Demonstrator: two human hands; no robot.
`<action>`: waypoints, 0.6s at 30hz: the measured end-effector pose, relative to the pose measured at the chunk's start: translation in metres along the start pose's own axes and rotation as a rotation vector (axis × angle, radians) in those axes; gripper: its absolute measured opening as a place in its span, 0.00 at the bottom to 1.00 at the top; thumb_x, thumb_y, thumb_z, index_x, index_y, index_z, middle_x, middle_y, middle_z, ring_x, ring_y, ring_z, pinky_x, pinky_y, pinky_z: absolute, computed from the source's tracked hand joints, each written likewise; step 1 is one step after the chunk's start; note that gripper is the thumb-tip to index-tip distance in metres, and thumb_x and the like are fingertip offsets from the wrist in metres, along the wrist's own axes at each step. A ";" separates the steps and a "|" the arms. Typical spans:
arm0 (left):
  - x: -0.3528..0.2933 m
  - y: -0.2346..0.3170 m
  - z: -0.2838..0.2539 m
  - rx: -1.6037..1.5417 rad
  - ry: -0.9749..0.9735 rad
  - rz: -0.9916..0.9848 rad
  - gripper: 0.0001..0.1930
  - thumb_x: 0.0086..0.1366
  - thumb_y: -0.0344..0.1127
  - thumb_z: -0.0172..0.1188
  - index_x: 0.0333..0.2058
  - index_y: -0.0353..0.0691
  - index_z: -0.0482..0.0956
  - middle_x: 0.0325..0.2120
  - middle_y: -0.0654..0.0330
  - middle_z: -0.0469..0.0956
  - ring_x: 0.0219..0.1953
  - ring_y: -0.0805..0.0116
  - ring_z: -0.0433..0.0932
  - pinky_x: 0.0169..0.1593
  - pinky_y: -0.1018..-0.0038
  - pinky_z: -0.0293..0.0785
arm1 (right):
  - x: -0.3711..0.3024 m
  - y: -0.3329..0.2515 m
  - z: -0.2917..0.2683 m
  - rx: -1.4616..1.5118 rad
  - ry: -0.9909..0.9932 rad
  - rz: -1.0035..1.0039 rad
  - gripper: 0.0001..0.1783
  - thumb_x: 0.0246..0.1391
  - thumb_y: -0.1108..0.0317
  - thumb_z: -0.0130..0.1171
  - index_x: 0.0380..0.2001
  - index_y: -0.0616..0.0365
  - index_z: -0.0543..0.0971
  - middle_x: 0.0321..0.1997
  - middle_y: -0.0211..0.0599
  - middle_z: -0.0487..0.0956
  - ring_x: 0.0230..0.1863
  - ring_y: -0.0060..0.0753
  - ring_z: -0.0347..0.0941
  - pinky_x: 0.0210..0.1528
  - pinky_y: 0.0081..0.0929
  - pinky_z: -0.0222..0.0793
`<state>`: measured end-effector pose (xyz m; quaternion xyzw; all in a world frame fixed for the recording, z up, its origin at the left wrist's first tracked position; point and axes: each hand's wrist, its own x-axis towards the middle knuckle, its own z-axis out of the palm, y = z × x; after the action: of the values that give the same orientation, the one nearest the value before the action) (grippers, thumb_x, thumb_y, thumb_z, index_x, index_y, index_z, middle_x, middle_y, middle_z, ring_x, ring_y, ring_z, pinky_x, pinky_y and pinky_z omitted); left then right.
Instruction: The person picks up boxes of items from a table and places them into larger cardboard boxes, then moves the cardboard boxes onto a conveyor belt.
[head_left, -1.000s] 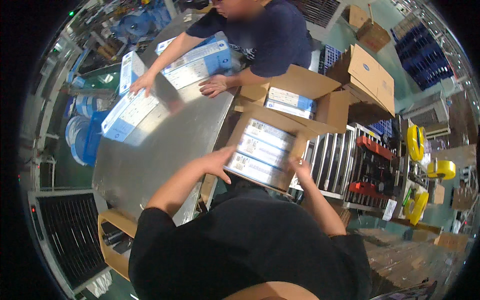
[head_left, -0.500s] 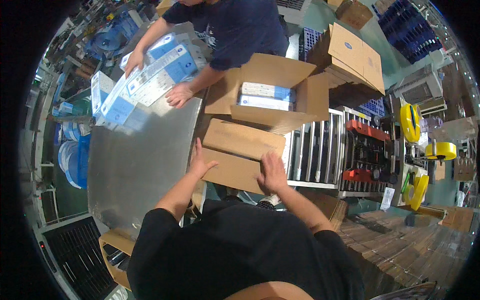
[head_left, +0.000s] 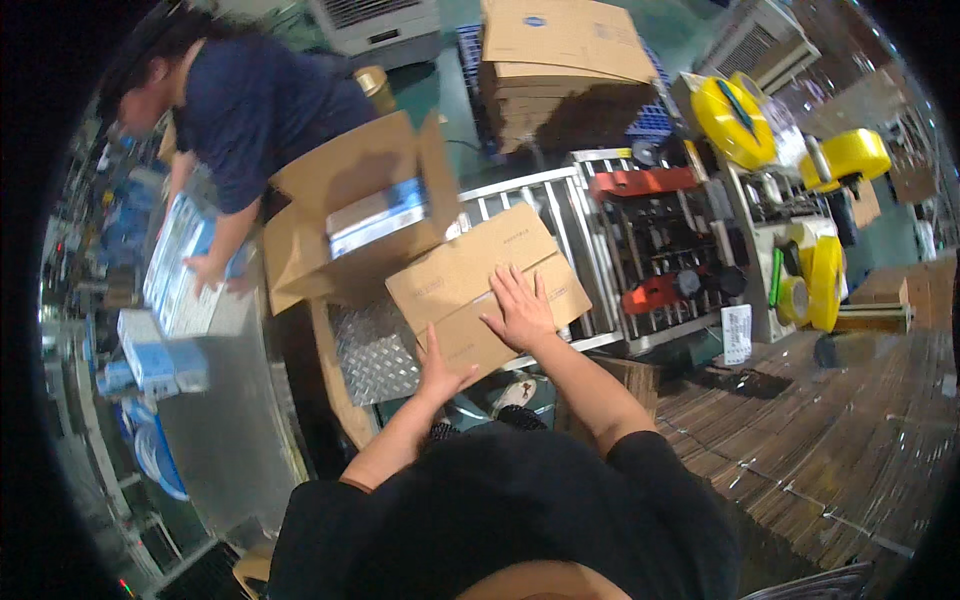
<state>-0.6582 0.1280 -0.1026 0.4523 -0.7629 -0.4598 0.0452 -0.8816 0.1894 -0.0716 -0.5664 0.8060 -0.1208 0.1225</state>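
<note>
Beside an open-topped carton [head_left: 375, 270], a closed cardboard carton [head_left: 465, 287] lay at the left end of a roller conveyor [head_left: 568, 210]; the right hand [head_left: 522, 312] rested flat on its top, fingers spread, and the left hand [head_left: 438, 375], thumb wide, touched its near edge

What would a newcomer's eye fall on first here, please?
Probably the bright yellow rolls at the right. Next comes the closed carton in the centre, the left hand at its near left side and the right hand flat on top. Beyond it, toward the left, an open carton shows a blue-and-white box inside.
</note>
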 end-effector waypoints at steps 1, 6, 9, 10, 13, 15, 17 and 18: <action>0.022 0.020 0.009 0.020 -0.001 -0.003 0.66 0.40 0.36 0.77 0.68 0.44 0.33 0.59 0.35 0.54 0.63 0.40 0.55 0.64 0.57 0.57 | 0.004 0.025 -0.004 -0.031 0.032 0.019 0.41 0.55 0.39 0.49 0.66 0.49 0.58 0.72 0.32 0.53 0.74 0.37 0.41 0.71 0.54 0.30; 0.113 0.066 0.080 -0.095 -0.105 0.189 0.67 0.38 0.32 0.77 0.68 0.42 0.32 0.62 0.40 0.51 0.64 0.45 0.54 0.66 0.58 0.53 | 0.014 0.134 -0.035 -0.138 0.157 0.119 0.42 0.55 0.36 0.45 0.67 0.47 0.56 0.73 0.28 0.51 0.74 0.32 0.40 0.72 0.52 0.30; 0.141 0.130 0.121 -0.056 -0.144 0.266 0.66 0.39 0.32 0.77 0.68 0.43 0.32 0.62 0.40 0.51 0.64 0.46 0.53 0.66 0.59 0.53 | 0.014 0.196 -0.059 -0.197 0.174 0.253 0.42 0.56 0.35 0.42 0.68 0.46 0.55 0.74 0.27 0.50 0.74 0.32 0.40 0.72 0.49 0.30; 0.145 0.155 0.132 -0.111 -0.186 0.190 0.66 0.40 0.31 0.76 0.68 0.45 0.32 0.62 0.39 0.50 0.65 0.46 0.52 0.66 0.60 0.52 | 0.011 0.217 -0.066 -0.201 0.197 0.305 0.42 0.56 0.35 0.42 0.68 0.45 0.55 0.74 0.27 0.50 0.74 0.31 0.40 0.72 0.48 0.31; 0.162 0.175 0.160 -0.112 -0.170 0.186 0.67 0.39 0.34 0.78 0.68 0.50 0.33 0.59 0.35 0.51 0.62 0.41 0.55 0.65 0.59 0.57 | -0.007 0.240 -0.073 -0.170 0.250 0.370 0.40 0.57 0.41 0.47 0.66 0.51 0.57 0.72 0.35 0.54 0.73 0.38 0.44 0.71 0.47 0.37; 0.170 0.188 0.178 -0.101 -0.174 0.162 0.67 0.40 0.35 0.78 0.68 0.52 0.32 0.59 0.34 0.50 0.63 0.41 0.55 0.65 0.59 0.56 | -0.034 0.231 -0.067 -0.117 0.297 0.407 0.38 0.56 0.47 0.52 0.65 0.55 0.59 0.70 0.40 0.56 0.72 0.42 0.47 0.70 0.48 0.41; 0.174 0.201 0.197 -0.116 -0.203 0.111 0.67 0.40 0.36 0.78 0.68 0.51 0.32 0.59 0.34 0.49 0.63 0.41 0.54 0.65 0.59 0.56 | -0.084 0.208 -0.027 0.006 0.508 0.480 0.38 0.53 0.58 0.58 0.64 0.59 0.59 0.69 0.45 0.57 0.71 0.51 0.48 0.69 0.51 0.44; 0.172 0.220 0.200 -0.019 -0.212 0.093 0.67 0.39 0.39 0.78 0.68 0.52 0.31 0.60 0.33 0.48 0.63 0.41 0.53 0.65 0.59 0.56 | -0.113 0.189 -0.015 0.101 0.527 0.572 0.39 0.52 0.60 0.59 0.64 0.60 0.57 0.70 0.47 0.54 0.71 0.53 0.47 0.70 0.50 0.43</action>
<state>-0.9986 0.1716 -0.1132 0.3648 -0.7790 -0.5099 -0.0101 -1.0170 0.3588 -0.1138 -0.2616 0.9282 -0.2626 -0.0321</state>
